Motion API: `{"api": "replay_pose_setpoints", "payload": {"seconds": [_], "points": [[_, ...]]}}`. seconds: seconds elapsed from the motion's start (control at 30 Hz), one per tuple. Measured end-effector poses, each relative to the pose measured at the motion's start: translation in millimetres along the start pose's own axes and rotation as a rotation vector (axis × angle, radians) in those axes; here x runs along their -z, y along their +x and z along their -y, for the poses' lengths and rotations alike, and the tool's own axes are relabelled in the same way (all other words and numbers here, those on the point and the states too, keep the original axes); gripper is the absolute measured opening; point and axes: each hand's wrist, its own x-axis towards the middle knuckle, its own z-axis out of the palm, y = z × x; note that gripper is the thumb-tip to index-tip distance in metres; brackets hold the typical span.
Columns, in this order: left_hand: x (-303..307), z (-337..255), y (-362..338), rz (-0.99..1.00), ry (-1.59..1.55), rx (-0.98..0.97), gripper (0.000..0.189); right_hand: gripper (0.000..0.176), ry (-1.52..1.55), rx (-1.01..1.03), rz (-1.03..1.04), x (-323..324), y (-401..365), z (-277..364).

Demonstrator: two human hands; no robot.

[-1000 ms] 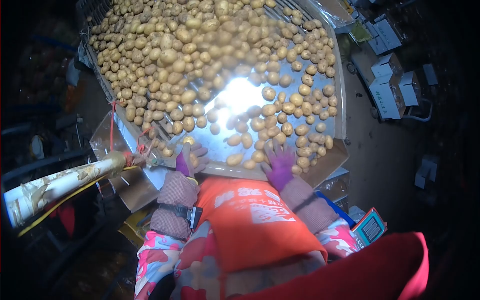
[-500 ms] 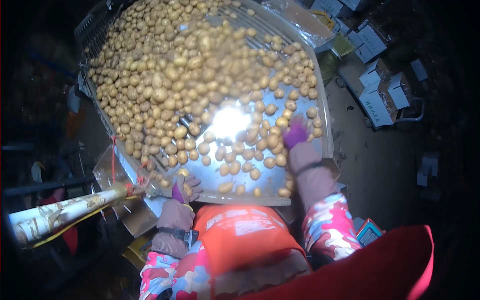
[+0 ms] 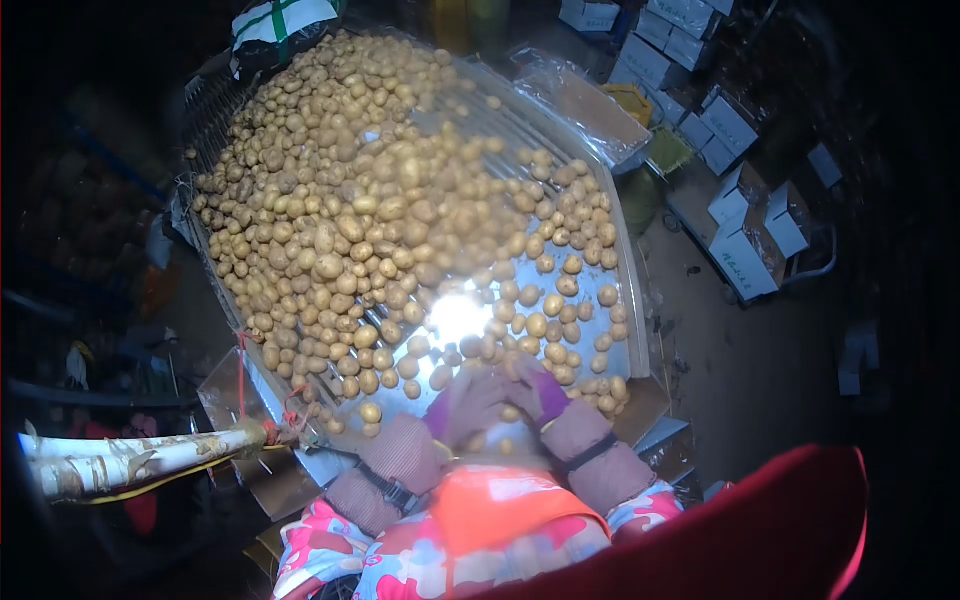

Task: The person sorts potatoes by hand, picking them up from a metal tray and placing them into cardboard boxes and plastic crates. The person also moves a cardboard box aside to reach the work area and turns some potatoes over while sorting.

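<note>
A large heap of potatoes (image 3: pixel 330 220) covers the slatted metal sorting table (image 3: pixel 618 352), with looser ones on its smooth near part. Both hands, in purple gloves, are close together at the table's near edge. My left hand (image 3: pixel 472 405) is blurred among the potatoes there, and its fingers cannot be made out clearly. Just right of it, my right hand (image 3: pixel 535 390) is also smeared by motion, with potatoes around it. Whether either hand holds a potato cannot be told. A bright light glare hides some of the table's middle.
A white pole (image 3: pixel 150 462) reaches in from the left to the table's corner. Cardboard boxes (image 3: pixel 655 405) stand below the near corners. At the right, a cart (image 3: pixel 700 232) carries open white boxes (image 3: pixel 745 255). A green-strapped bundle (image 3: pixel 285 22) lies at the far end.
My right hand has moved left and toward my body from the table's right side. My left hand has moved right, so both now meet at the near edge. The view has tilted upward.
</note>
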Motion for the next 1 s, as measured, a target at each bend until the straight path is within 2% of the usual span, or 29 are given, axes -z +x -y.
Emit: {"api": "replay_pose_setpoints", "payload": {"seconds": [0.07,0.13,0.2,0.23,0.3,0.33,0.37,0.4,0.47,0.6,0.7,0.77,0.8,0.83,0.9,0.97,1.0], "points": [[17,-2,-5,-0.087,0.141,-0.085,0.06,0.028,-0.04,0.016,0.129,37,6,5],[49,-6,-18,-0.267,0.332,-0.19,0.059,0.028,-0.79,0.245,0.071,43,27,-23],[88,-8,-43,-0.55,0.656,-0.266,0.058,0.028,-1.038,0.403,0.044,52,53,-25],[107,-7,-61,-0.718,0.869,-0.265,0.057,0.029,-0.913,0.432,0.063,57,69,-18],[135,-1,-94,-0.972,1.248,-0.154,0.056,0.031,-0.604,0.304,0.096,55,94,4],[143,5,-105,-1.053,1.382,-0.08,0.056,0.033,-0.423,0.146,0.11,49,94,25],[151,13,-112,-1.094,1.473,-0.002,0.055,0.034,-0.243,-0.017,0.12,45,92,46],[155,20,-114,-1.11,1.525,0.052,0.055,0.036,-0.253,-0.052,0.116,38,87,72],[161,33,-109,-1.133,1.591,0.108,0.054,0.037,-0.292,-0.01,0.13,30,84,72],[170,46,-94,-1.155,1.613,0.081,0.052,0.039,-0.432,0.162,0.05,44,116,7],[165,45,-90,-1.151,1.598,0.127,0.051,0.04,-0.639,0.27,-0.257,87,185,10],[127,6,-86,-1.083,1.676,0.493,0.054,0.041,-0.724,0.283,-0.486,123,242,73],[114,-7,-89,-1.038,1.702,0.686,0.055,0.04,-0.699,0.216,-0.528,136,259,129],[115,-1,-96,-1.08,1.715,0.63,0.056,0.039,-0.555,0.254,-0.545,147,271,180],[127,19,-103,-1.171,1.736,0.506,0.059,0.034,0.046,0.759,-0.519,181,400,140],[147,40,-101,-1.253,1.763,0.364,0.062,0.028,0.619,0.695,-0.405,158,401,160],[157,51,-96,-1.281,1.776,0.288,0.064,0.03,0.647,0.663,-0.419,143,390,156]]}}
